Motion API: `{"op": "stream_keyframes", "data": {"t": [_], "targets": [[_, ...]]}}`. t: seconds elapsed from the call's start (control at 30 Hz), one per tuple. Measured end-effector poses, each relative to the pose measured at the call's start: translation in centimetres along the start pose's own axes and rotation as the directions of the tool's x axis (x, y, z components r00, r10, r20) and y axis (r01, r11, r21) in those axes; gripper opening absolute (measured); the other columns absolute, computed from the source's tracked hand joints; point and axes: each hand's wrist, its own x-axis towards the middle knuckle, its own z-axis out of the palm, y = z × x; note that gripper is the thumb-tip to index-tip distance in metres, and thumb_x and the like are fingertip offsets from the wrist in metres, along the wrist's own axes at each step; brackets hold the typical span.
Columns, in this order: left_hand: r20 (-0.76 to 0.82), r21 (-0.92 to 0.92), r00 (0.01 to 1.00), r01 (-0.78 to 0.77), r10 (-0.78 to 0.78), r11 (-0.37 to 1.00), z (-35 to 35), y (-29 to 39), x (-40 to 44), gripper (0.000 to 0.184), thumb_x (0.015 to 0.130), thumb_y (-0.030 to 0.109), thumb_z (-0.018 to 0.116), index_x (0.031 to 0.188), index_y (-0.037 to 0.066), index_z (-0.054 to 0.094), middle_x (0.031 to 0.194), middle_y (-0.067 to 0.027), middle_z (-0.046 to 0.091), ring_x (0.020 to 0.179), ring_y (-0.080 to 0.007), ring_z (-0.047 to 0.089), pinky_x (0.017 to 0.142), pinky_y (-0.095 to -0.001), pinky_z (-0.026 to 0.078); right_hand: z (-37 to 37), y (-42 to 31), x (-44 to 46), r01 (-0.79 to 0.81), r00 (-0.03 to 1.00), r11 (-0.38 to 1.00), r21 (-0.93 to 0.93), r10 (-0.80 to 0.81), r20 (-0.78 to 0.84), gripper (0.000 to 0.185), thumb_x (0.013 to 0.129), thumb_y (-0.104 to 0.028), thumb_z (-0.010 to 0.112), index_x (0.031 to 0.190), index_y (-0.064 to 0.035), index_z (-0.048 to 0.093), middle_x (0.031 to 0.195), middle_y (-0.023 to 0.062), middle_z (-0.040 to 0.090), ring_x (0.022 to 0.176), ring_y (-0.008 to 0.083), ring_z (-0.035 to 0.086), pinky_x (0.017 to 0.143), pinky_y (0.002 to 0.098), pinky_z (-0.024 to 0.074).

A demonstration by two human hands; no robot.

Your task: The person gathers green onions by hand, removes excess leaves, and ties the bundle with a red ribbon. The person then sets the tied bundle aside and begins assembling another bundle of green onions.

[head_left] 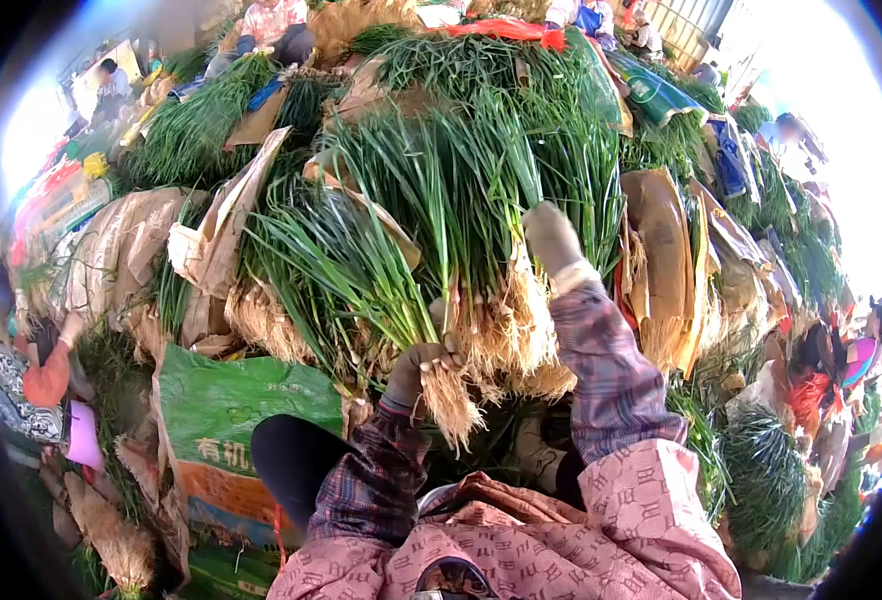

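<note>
My left hand [419, 374], in a dark glove, is closed round a bunch of green-leaved plants [381, 275], its pale roots [451, 405] hanging below the fingers. My right hand [553, 240], in a light greyish glove, reaches onto the large pile of the same plants [481, 150], at the stems above a mass of pale roots [523, 310]. Its fingers are partly hidden, and whether they grip a stem I cannot make out.
A green and orange printed sack [251, 410] lies at the lower left. Brown paper wraps [651, 240] stand right of the pile, another [226, 220] at its left. A co-worker's arm [49, 375] shows at far left; more people sit behind.
</note>
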Motion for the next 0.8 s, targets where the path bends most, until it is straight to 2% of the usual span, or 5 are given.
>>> {"op": "stream_keyframes", "data": {"t": [0.07, 0.2, 0.37, 0.5, 0.8], "targets": [[0.002, 0.004, 0.999, 0.039, -0.039, 0.999, -0.6, -0.3, 0.3, 0.027, 0.085, 0.026, 0.053, 0.086, 0.0, 0.062, 0.086, -0.0073, 0.062, 0.085, -0.0206, 0.061, 0.08, -0.0319, 0.048, 1.0, -3.4, 0.2, -0.231, 0.903, 0.832, -0.504, 0.377, 0.207, 0.035, 0.092, -0.038, 0.051, 0.086, -0.0035, 0.055, 0.073, 0.0052, 0.058, 0.056, 0.0136, 0.056, 0.048, 0.0311, 0.0476], [-0.273, -0.021, 0.908, 0.324, -0.317, 0.946, 1.7, 1.6, 0.8, 0.024, 0.083, 0.026, 0.057, 0.089, 0.002, 0.059, 0.085, -0.0051, 0.06, 0.088, -0.0174, 0.059, 0.082, -0.0288, 0.046, 3.6, -3.2, 0.9, -0.011, 0.877, 0.602, -0.798, 0.389, 0.282, 0.046, 0.091, -0.054, 0.047, 0.085, -0.009, 0.055, 0.055, 0.0008, 0.049, 0.048, 0.0141, 0.054, 0.041, 0.037, 0.0417], [-0.221, -0.085, 0.932, 0.276, -0.289, 0.957, 3.9, 2.3, 0.6, 0.03, 0.081, 0.021, 0.06, 0.102, -0.001, 0.059, 0.103, -0.0108, 0.061, 0.103, -0.0229, 0.059, 0.093, -0.0329, 0.044, 2.2, 2.7, -0.2, -0.222, 0.924, 0.96, -0.173, 0.264, 0.277, 0.041, 0.095, -0.041, 0.045, 0.099, -0.0021, 0.059, 0.082, 0.0067, 0.066, 0.059, 0.0152, 0.06, 0.057, 0.0362, 0.051], [-0.308, 0.017, 0.892, 0.352, -0.33, 0.936, 3.7, 1.4, 1.2, 0.037, 0.081, 0.021, 0.06, 0.11, -0.002, 0.059, 0.11, -0.0151, 0.061, 0.113, -0.0274, 0.055, 0.102, -0.0359, 0.037, 0.3, 0.0, -5.3, -0.449, 0.842, 0.661, 0.601, 0.09, 0.531, 0.04, 0.099, -0.036, 0.037, 0.102, -0.0023, 0.058, 0.077, 0.0039, 0.059, 0.057, 0.0096, 0.052, 0.051, 0.0216, 0.0448], [-0.263, 0.274, 0.927, 0.337, -0.267, 0.901, 3.4, 0.6, 0.2, 0.045, 0.091, 0.04, 0.047, 0.098, -0.001, 0.064, 0.1, -0.0133, 0.064, 0.098, -0.025, 0.059, 0.089, -0.0374, 0.045, 0.4, -5.7, -10.3, -0.471, 0.722, 0.773, 0.425, 0.061, 0.689, 0.057, 0.096, -0.043, 0.046, 0.126, 0.0045, 0.049, 0.107, 0.0163, 0.062, 0.098, 0.0224, 0.059, 0.09, 0.031, 0.0463]]}}
